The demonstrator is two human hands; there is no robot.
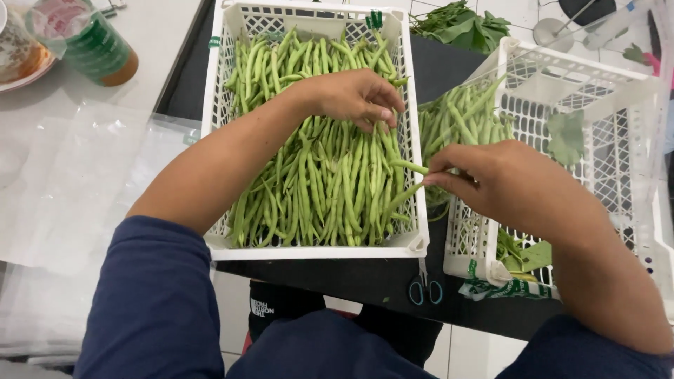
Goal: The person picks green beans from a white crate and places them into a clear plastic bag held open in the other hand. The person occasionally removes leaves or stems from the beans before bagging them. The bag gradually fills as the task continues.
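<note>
Green beans (330, 182): heaped lengthwise in the white lattice crate (219, 140) at centre, filling it from 12 to 6 o'clock.
Left hand (354, 95): resting on the heap near 12 o'clock, grip curled down, fingertips pressed onto a few pods, apparently gathering them.
Right hand (502, 182): at 3 o'clock just past the crate's right wall, grip pinching the end of a single bean (408, 166) lying across the rim.
Second crate (604, 91): white, tilted on its side at 2 o'clock, a smaller bunch of beans (460, 116) in its near corner, one loose leaf (566, 137) on its mesh.
Doing it well: best to pinch close to the pod's tip, draw straight along its length so nothing snaps, hold the heap still with the other hand.
Jar (91, 43): at 10 o'clock on the pale bench (161, 31), cylindrical, green label band, brownish base, clear wrap over the top.
Plastic bags (84, 182): clear, flat, stacked at 9 o'clock.
Scissors (425, 288): small, blue handles, at 5 o'clock, hanging under the crate's corner.
Green-and-white ties (509, 288): crumpled strip at 4 o'clock, print too small to tell.
Leafy greens (460, 27): dark pile at 1 o'clock.
</note>
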